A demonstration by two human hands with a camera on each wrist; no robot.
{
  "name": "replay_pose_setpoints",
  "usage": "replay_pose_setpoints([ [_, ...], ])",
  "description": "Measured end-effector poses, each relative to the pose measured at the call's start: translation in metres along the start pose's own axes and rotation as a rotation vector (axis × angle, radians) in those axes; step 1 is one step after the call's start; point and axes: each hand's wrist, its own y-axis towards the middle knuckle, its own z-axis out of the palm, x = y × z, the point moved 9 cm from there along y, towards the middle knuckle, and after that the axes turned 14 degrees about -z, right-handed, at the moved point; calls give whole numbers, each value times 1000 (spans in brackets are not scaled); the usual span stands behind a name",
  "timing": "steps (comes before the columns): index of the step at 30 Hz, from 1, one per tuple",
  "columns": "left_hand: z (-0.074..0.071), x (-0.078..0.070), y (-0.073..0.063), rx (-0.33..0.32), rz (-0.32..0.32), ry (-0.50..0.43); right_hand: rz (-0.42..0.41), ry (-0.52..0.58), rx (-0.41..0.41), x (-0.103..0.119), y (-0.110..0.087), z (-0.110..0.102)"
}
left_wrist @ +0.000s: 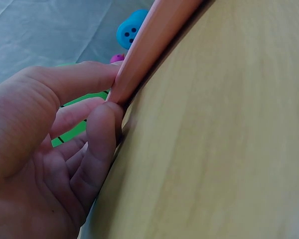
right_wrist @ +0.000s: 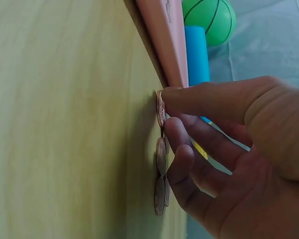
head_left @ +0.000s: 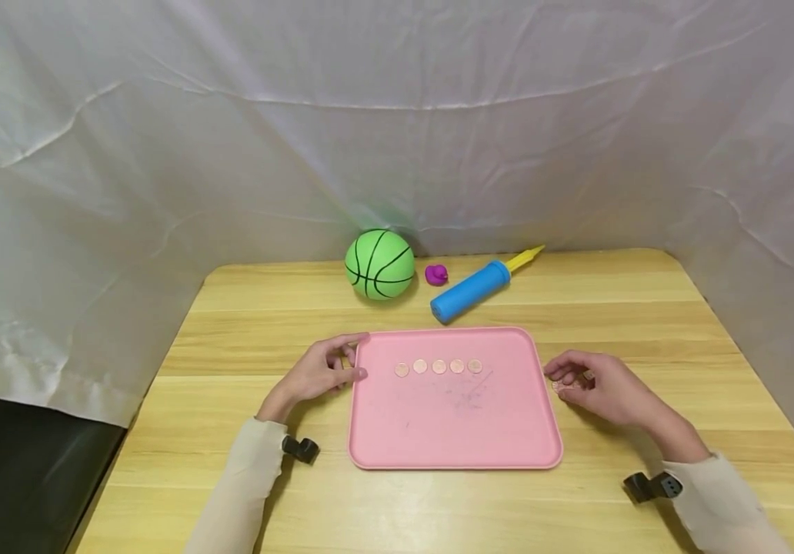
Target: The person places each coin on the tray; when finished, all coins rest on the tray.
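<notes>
A pink tray lies on the table, with several copper-coloured coins in a row inside it. My left hand holds the tray's left side near the far corner; in the left wrist view the thumb and a finger meet at the pink rim. Beyond the tray's right side, my right hand is low over a few more coins on the table. In the right wrist view its thumb and forefinger pinch one copper coin nearest the tray, while other coins lie under the remaining fingers.
Behind the tray stand a green basketball-patterned ball, a small purple rubber duck and a blue hand pump with a yellow nozzle. A pale grey cloth hangs around the wooden table.
</notes>
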Motion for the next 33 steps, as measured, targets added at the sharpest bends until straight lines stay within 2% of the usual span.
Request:
replay_pose_setpoints([
  [9,0,1,0,-5,-5,4,-21,-22,5,0,-1,1],
  [22,0,0,1,-3,-4,3,-25,-26,73,-1,6,10],
  [28,0,0,0,-3,-3,2,-10,-20,59,-2,6,10],
  [33,0,1,0,-5,-14,3,-42,0,32,3,6,8],
])
